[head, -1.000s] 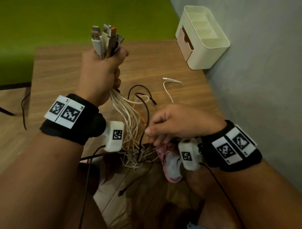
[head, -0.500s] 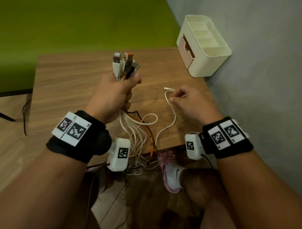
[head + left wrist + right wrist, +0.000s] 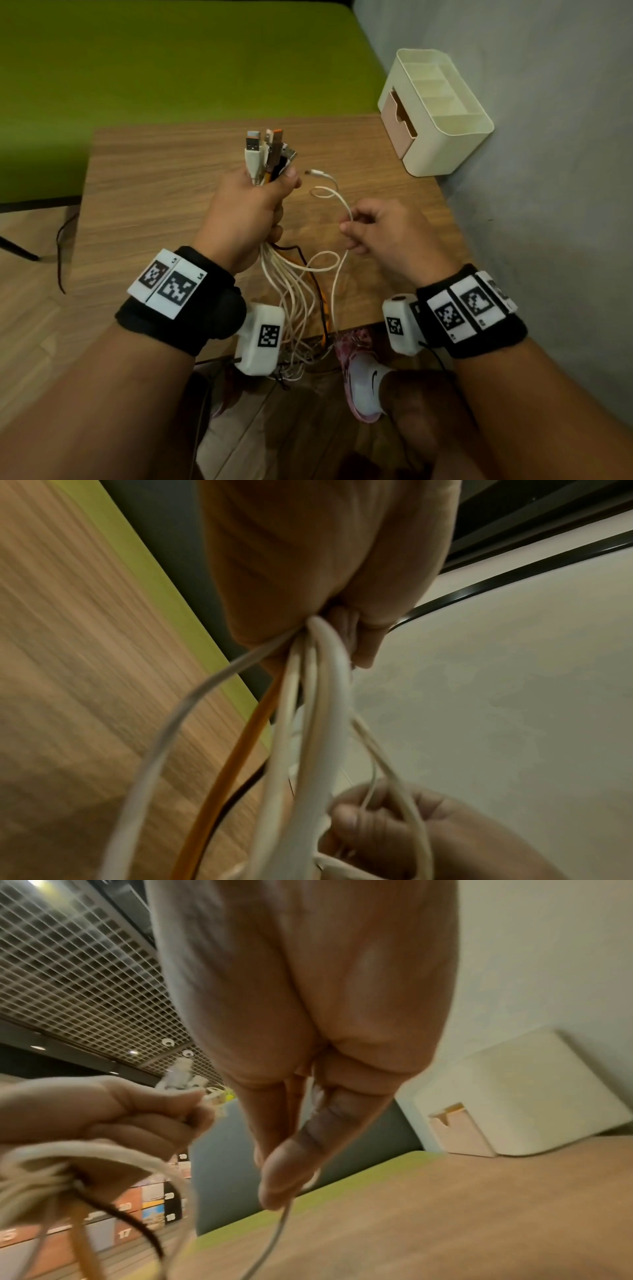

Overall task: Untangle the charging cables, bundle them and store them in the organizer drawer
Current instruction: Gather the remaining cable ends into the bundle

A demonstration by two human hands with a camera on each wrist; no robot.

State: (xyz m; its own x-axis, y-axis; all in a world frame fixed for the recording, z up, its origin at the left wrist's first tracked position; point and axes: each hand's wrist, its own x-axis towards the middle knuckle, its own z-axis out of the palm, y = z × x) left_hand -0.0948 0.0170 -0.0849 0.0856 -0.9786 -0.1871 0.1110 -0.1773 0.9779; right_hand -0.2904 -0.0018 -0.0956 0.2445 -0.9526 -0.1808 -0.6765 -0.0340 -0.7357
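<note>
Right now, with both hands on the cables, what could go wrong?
1. The right hand pinches one white cable whose lower run rejoins the hanging strands; pulling may tighten the tangle.
2. Those strands drape over the table edge and could snag.
3. The left hand grips many plugs; one may slip.

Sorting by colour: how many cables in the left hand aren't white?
2: an orange cable and a black cable, both hanging below the left hand among the white cables. More may be hidden.
</note>
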